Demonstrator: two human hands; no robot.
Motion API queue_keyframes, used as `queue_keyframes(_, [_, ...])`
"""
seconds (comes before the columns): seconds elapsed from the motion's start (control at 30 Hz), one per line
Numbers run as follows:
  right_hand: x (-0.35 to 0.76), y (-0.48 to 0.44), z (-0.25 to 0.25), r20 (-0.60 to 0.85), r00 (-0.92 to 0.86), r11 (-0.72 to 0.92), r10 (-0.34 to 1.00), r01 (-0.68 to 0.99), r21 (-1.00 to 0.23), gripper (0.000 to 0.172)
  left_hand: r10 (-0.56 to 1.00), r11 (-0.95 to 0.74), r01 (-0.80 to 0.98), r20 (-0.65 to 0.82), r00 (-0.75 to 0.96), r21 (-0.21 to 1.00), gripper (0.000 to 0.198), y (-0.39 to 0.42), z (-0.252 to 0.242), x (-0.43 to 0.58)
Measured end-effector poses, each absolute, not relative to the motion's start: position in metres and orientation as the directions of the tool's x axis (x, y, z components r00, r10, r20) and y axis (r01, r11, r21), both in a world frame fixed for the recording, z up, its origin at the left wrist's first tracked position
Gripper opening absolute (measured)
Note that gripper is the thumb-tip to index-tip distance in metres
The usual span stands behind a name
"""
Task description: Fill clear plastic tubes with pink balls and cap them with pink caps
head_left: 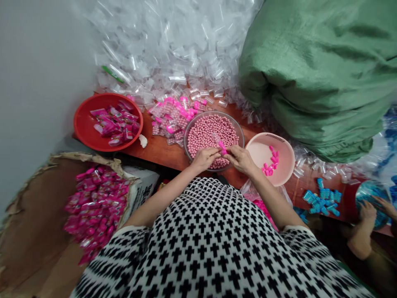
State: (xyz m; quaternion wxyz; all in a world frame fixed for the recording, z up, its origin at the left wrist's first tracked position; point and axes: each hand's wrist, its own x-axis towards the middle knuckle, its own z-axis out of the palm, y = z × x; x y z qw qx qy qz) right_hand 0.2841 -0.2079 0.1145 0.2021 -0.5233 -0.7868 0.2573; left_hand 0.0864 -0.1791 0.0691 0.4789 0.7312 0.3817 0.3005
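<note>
Above a bowl (185, 142) filled with small pink beads (211, 130), my two hands meet at a small clear tube with a bright pink cap (222, 145). The fingertips of my left hand (204, 159) pinch it from the left. From the other side, my right hand (241, 159) is closed on its pink end. The tube's clear part points up and away; whether beads are inside is too blurred to tell. Just right of my right hand is a pale pink basket (283, 159) with several loose pink caps (271, 161) in it.
Bead-filled tubes with pink caps (173, 114) lie behind the bowl. A red basin (81, 128) and a large sack (40, 207) hold pink wrapped packs. Clear tubes (173, 37) are heaped at the back beside a green sack (310, 74). At right, another person's hands (369, 211) work near blue tubes (324, 198).
</note>
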Motion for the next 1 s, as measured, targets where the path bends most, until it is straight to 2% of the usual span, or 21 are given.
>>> queue_keyframes(0.1, [0.286, -0.216, 0.109, 0.021, -0.376, 0.311, 0.926, 0.73, -0.608, 0.024, 0.782, -0.369, 0.376, 0.065, 0.62, 0.85, 0.023, -0.181, 0.073, 0.084])
queue_keyframes(0.2, [0.289, -0.216, 0.1, -0.017, -0.378, 0.265, 0.926, 0.68, -0.683, 0.03, 0.741, -0.413, 0.437, 0.015, 0.672, 0.799, 0.025, -0.177, 0.077, 0.082])
queue_keyframes(0.27, [0.291, -0.212, 0.097, -0.058, -0.371, 0.2, 0.927, 0.62, -0.758, 0.035, 0.728, -0.372, 0.414, -0.016, 0.686, 0.831, 0.026, -0.171, 0.078, 0.082])
queue_keyframes(0.33, [0.292, -0.204, 0.103, -0.074, -0.379, 0.182, 0.922, 0.595, -0.783, 0.039, 0.72, -0.275, 0.362, -0.059, 0.692, 0.891, 0.024, -0.164, 0.078, 0.081])
queue_keyframes(0.4, [0.292, -0.194, 0.114, -0.048, -0.439, 0.265, 0.897, 0.623, -0.736, 0.049, 0.706, -0.152, 0.304, -0.112, 0.699, 0.94, 0.022, -0.158, 0.077, 0.081])
queue_keyframes(0.47, [0.291, -0.184, 0.128, -0.028, -0.568, 0.415, 0.822, 0.633, -0.654, 0.06, 0.701, -0.043, 0.257, -0.154, 0.697, 0.965, 0.021, -0.155, 0.074, 0.082])
queue_keyframes(0.53, [0.29, -0.174, 0.138, -0.041, -0.695, 0.541, 0.718, 0.595, -0.594, 0.056, 0.709, 0.035, 0.225, -0.184, 0.681, 0.974, 0.023, -0.153, 0.07, 0.082])
queue_keyframes(0.6, [0.289, -0.169, 0.139, -0.041, -0.737, 0.598, 0.675, 0.579, -0.555, 0.045, 0.739, 0.102, 0.189, -0.202, 0.642, 0.977, 0.026, -0.154, 0.066, 0.082])
queue_keyframes(0.67, [0.288, -0.169, 0.131, -0.019, -0.677, 0.572, 0.736, 0.636, -0.518, 0.04, 0.788, 0.186, 0.116, -0.218, 0.576, 0.976, 0.03, -0.155, 0.062, 0.081])
queue_keyframes(0.73, [0.285, -0.174, 0.119, 0.017, -0.569, 0.498, 0.822, 0.704, -0.505, 0.044, 0.829, 0.281, 0.013, -0.249, 0.501, 0.96, 0.036, -0.156, 0.06, 0.081])
queue_keyframes(0.93, [0.26, -0.184, 0.083, 0.045, -0.403, 0.365, 0.914, 0.769, -0.524, 0.081, 0.861, 0.441, -0.195, -0.351, 0.368, 0.876, 0.034, -0.16, 0.062, 0.089])
queue_keyframes(1.0, [0.252, -0.181, 0.077, 0.033, -0.363, 0.327, 0.931, 0.79, -0.519, 0.085, 0.857, 0.479, -0.232, -0.392, 0.335, 0.847, 0.031, -0.16, 0.065, 0.091])
